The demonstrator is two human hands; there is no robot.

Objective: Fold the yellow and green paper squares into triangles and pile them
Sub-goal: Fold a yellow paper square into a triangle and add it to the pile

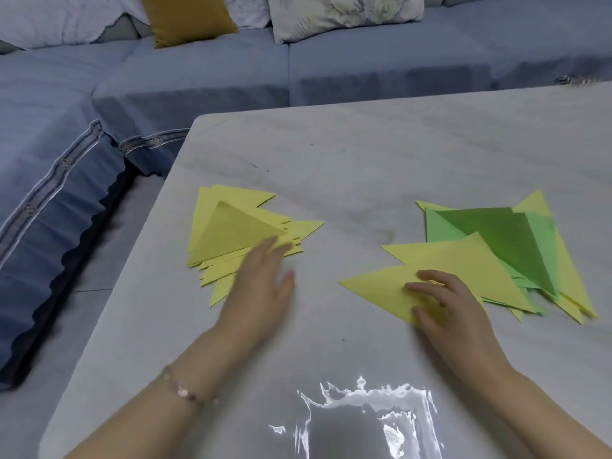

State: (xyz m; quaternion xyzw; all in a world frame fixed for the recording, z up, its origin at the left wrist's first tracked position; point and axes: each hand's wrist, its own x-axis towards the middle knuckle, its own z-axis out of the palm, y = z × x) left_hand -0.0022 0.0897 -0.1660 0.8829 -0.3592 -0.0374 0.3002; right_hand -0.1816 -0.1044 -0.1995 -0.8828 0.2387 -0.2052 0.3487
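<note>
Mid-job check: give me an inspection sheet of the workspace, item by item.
Surface: pale marbled table, with a glare patch at the near edge.
Job's things: pile of yellow triangles on the left; mixed yellow and green pile on the right; yellow piece in front of the mixed pile, touching it.
Clutter: small shiny object at the far right edge, too blurred to identify.
Grippers: left hand flat, fingertips on the pile of yellow triangles; right hand rests on the yellow piece.
Cables: nothing seen.
Surroundings: blue-grey sofa with cushions, behind and left of the table.
</note>
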